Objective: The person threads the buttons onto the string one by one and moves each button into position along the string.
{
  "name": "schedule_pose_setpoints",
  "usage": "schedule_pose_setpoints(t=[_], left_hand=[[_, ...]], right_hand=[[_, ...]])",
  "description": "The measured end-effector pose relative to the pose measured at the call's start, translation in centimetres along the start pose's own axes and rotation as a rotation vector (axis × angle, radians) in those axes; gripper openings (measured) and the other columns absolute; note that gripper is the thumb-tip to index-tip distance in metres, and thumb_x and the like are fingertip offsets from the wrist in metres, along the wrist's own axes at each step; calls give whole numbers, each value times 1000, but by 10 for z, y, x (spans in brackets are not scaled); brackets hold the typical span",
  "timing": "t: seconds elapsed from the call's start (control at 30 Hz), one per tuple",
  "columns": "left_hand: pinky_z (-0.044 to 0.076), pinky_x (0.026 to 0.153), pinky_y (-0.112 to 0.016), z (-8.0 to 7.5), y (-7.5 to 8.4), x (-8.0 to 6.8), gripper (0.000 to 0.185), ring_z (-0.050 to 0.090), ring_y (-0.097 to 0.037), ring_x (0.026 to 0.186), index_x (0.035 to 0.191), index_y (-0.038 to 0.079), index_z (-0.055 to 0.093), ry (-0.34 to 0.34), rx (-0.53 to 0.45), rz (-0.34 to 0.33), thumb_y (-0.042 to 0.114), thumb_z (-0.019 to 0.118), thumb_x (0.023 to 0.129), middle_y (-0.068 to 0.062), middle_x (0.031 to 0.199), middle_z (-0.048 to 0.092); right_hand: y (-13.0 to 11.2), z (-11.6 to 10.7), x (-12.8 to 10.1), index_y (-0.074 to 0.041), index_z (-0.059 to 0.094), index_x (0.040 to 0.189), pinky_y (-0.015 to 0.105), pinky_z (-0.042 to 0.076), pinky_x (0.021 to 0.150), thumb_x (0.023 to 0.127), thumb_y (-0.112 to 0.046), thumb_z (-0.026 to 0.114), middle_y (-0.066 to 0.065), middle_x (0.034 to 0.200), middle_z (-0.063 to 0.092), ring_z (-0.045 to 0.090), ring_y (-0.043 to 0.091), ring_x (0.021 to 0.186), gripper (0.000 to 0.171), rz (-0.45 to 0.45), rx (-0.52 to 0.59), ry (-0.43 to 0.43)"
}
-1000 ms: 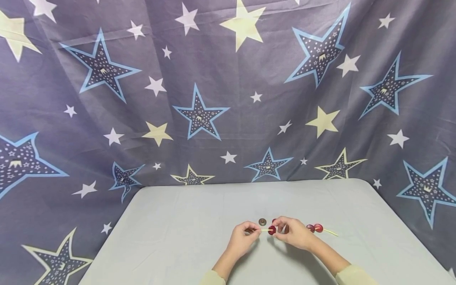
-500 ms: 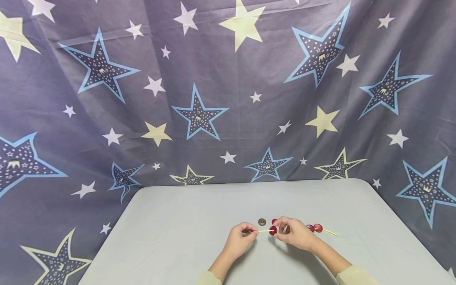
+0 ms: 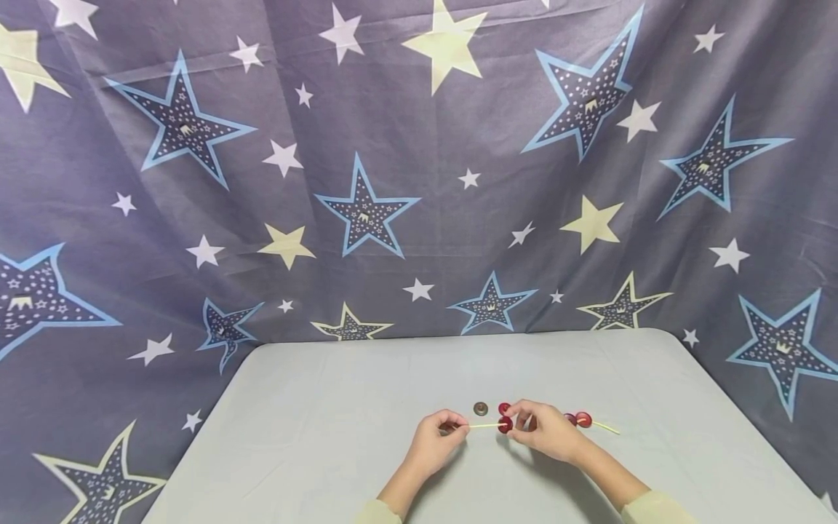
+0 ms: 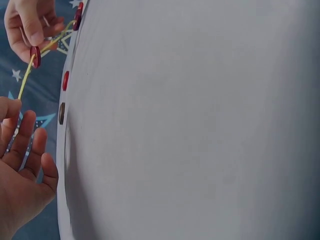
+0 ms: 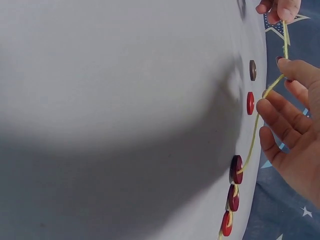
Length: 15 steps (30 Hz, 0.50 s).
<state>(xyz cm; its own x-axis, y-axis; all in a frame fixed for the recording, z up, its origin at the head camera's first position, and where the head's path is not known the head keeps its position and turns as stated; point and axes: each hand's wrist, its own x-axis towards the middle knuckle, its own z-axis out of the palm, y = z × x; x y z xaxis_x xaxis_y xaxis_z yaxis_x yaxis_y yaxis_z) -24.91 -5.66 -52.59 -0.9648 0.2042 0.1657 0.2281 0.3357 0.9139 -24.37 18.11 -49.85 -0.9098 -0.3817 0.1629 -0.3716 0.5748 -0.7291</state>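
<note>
My left hand [image 3: 432, 444] pinches the end of a yellow cord [image 3: 484, 426] between thumb and fingertips, its other fingers loosely bent. My right hand [image 3: 550, 431] pinches a dark red button [image 3: 505, 425] by its rim, upright above the table. The cord passes through this button and stretches straight toward my left hand. On the other side it runs down past the right fingers to several threaded red buttons, such as a dark red one [image 5: 237, 170] and a brighter one [image 5: 227, 223], lying in a row. In the head view my right hand partly covers that row.
A loose bright red button [image 3: 504, 408] and a loose brown button [image 3: 481, 409] lie on the pale table [image 3: 314, 422], just beyond my hands. The cord's far tail [image 3: 607, 428] lies to the right. A star-patterned cloth [image 3: 406, 131] hangs behind the table.
My left hand has moved left, pulling more cord through the dark red button. The right hand and button have shifted very slightly right.
</note>
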Motion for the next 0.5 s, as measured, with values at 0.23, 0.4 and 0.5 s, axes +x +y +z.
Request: schedule_pose_setpoints(t=[0.23,0.4,0.5], left_hand=[[44,69,-18,-3,-3,0,7,53,-3,74,84,9,68,0,16,-4,15,70,80,-1,82,66],[44,69,-18,-6,-5,0,8,53,-3,73,84,9,68,0,30,-17,16,69,80,0,82,66],[44,69,-18,-7,-6,0,8,52,-3,73,84,9,67,-1,37,-21,16,69,80,0,82,65]], right_hand=[[2,-1,-2,-8,63,102,20,42,55,81,-18,71,-2,78,61,49,1,60,25,-15,6,11],[5,-3,-3,-10,64,104,20,42,56,81,-19,71,-3,79,60,49,1,61,25,9,-6,11],[7,-4,-4,-11,64,103,20,42,56,81,-19,70,-2,80,59,49,1,62,25,15,-7,13]])
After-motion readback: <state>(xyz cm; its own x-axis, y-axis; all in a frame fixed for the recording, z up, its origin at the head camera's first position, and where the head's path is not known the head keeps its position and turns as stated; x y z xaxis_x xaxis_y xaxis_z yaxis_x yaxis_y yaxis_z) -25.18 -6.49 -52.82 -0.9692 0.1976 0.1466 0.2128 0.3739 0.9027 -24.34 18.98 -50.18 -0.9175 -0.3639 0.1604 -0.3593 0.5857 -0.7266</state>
